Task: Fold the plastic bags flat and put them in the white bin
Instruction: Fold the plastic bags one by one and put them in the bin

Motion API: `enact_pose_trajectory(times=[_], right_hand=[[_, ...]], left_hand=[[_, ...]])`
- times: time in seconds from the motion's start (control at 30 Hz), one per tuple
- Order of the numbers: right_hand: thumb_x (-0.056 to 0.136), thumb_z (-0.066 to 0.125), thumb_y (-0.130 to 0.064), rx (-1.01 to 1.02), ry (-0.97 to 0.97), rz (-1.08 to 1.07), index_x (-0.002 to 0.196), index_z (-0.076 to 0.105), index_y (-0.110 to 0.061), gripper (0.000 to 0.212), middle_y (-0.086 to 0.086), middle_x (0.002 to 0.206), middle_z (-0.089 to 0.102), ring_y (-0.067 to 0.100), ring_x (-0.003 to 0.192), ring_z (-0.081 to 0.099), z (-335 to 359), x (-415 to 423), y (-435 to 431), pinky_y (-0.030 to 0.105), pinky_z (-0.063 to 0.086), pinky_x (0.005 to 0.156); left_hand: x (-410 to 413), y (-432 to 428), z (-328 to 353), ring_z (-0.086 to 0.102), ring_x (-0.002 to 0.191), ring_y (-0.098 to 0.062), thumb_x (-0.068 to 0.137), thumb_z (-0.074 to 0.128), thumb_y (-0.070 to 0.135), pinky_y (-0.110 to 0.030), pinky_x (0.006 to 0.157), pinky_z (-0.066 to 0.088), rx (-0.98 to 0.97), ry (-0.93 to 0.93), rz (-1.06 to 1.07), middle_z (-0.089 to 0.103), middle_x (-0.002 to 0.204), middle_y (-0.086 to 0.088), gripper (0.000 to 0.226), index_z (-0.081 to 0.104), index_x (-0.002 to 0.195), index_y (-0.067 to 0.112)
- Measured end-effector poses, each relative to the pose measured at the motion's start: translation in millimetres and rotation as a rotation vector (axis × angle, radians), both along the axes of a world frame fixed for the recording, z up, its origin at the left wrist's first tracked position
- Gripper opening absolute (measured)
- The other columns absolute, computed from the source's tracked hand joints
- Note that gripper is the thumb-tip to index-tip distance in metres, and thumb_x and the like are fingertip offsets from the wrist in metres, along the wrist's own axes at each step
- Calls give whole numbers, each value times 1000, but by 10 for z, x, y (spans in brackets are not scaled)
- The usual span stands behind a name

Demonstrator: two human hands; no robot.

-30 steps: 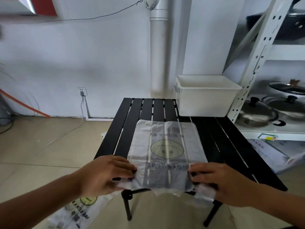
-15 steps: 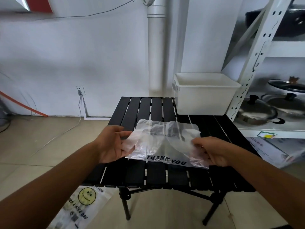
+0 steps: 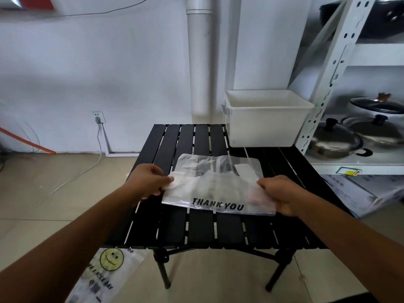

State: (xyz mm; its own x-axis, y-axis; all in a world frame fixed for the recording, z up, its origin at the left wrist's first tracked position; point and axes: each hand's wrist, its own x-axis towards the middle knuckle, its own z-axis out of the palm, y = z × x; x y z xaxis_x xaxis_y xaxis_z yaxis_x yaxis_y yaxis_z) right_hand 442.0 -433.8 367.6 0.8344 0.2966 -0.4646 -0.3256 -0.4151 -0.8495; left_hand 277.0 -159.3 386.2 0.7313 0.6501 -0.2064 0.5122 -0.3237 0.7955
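A clear plastic bag printed "THANK YOU" lies folded over on the black slatted table, its handles pointing to the far side. My left hand pinches the bag's left edge. My right hand grips its right edge, with fingers under the film. The white bin stands at the table's far right corner, and I can see nothing inside it. A second bag with a yellow smiley face lies on the floor at the table's near left.
A white metal shelf rack with pots and lids stands right of the table. A flat box lies on the floor under it. A white pipe runs up the wall behind. A cable hangs from the wall socket.
The bag lay flat with its near edge under both hands. Both hands lifted that edge and carried it to the far side, folding the bag over so "THANK YOU" faces up.
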Motion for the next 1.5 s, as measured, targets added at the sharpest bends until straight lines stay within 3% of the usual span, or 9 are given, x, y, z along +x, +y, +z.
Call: enact_pose_trajectory(times=[0.13,0.3,0.37,0.6,0.77,0.97,1.17,1.37,1.5], right_hand=[[87,57,-9,-104,-296,-43,60,44,-11,30,10,60,39,22,54,44,-100,2,4,31,35,56],[83,56,-13,-153,-452,-83,55,50,-12,29,7,56,50,26,55,52,-116,-28,17,38,47,53],[85,59,-15,-201,-554,-77,73,58,-10,13,5,69,63,23,62,60,-67,-31,25,35,51,54],[90,59,-21,-427,-828,26,112,44,-16,28,0,86,58,18,70,53,-46,-65,69,31,40,59],[92,54,-20,-607,-889,114,135,37,-10,47,12,115,60,29,94,55,-96,-94,79,35,44,71],[95,46,-31,-472,-1429,411,135,50,-11,45,10,140,52,24,132,45,66,-488,85,40,37,108],[93,7,-70,-802,-909,912,157,-7,-25,80,-5,165,-17,14,150,-19,-187,-657,-158,38,-6,122],[90,7,-75,-849,-854,863,156,-14,-26,85,-7,162,-24,11,148,-24,-231,-475,-331,40,-8,122],[91,11,-75,-813,-875,825,157,-9,-26,85,-7,164,-19,11,149,-20,-235,-490,-314,40,-6,123]], left_hand=[[148,-14,98,48,35,-6,79,80,14,-16,42,37,36,-135,66,60,45,6,15,68,74,8],[378,-89,201,65,58,-8,95,63,16,-16,44,40,-778,-322,167,69,78,-2,5,63,91,14],[428,-92,156,68,86,-16,98,59,23,-24,65,47,-660,-336,48,70,103,-5,14,60,109,14],[109,-554,-229,46,131,-21,96,44,56,-45,110,38,714,-236,-287,51,143,-3,57,45,141,22],[56,-904,-470,-13,151,-18,96,17,69,-47,123,2,788,181,-673,-7,166,4,68,1,156,40],[151,-907,-505,-23,149,-25,89,4,76,-52,121,-4,814,315,-680,-17,164,5,74,-13,153,44],[90,-809,-481,-24,149,-24,87,7,79,-50,121,-7,837,368,-710,-19,163,7,77,-14,152,44],[11,-680,-466,-19,150,-19,75,-6,85,-49,122,-4,817,346,-694,-16,164,6,89,-11,154,43],[7,-745,-392,9,152,-21,93,25,73,-48,122,10,935,111,-718,13,165,1,68,22,153,41]])
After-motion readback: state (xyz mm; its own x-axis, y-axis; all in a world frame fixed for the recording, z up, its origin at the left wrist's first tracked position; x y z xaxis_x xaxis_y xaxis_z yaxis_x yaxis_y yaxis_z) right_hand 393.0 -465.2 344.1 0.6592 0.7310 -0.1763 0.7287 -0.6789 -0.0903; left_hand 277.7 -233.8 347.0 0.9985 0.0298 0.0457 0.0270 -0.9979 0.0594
